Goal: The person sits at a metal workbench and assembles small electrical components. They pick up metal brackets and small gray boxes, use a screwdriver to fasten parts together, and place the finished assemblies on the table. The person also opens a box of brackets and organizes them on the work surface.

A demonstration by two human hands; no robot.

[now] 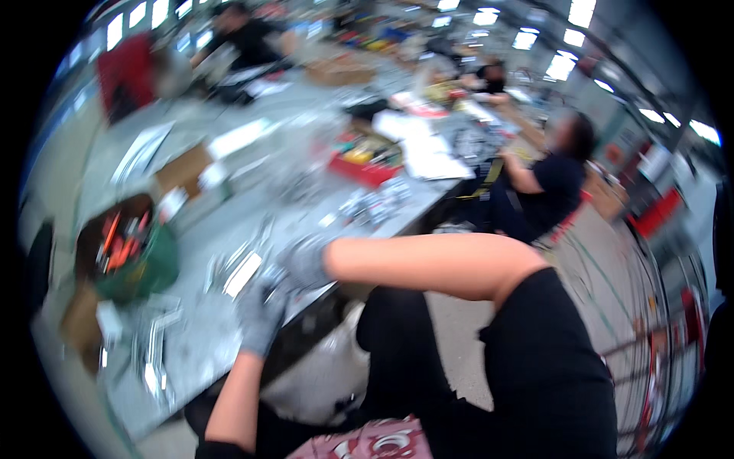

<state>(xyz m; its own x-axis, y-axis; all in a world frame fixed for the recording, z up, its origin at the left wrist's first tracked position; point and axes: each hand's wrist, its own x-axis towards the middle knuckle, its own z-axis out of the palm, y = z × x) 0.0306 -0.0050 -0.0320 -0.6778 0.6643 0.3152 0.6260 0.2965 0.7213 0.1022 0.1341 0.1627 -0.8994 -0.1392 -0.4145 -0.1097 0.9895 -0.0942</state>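
Both my hands wear grey gloves and meet close together over the near edge of the metal worktable [202, 325]. My left hand [261, 315] and my right hand [304, 262] are smeared by motion, so their fingers do not show clearly. Just beyond them is a bright metal strip [243, 274], next to thin metal pieces on the tabletop; whether either hand touches it I cannot tell. More bent metal brackets [155, 359] lie left of my left hand. Past my right hand sits a cluster of small shiny metal parts [375, 203].
A green tool bag [141, 271] with orange-handled tools stands at the left. A red bin [363, 170] of small items and a cardboard box [183, 170] are farther back. A co-worker [547, 180] sits at the table's right side; another person [245, 38] is at the far left.
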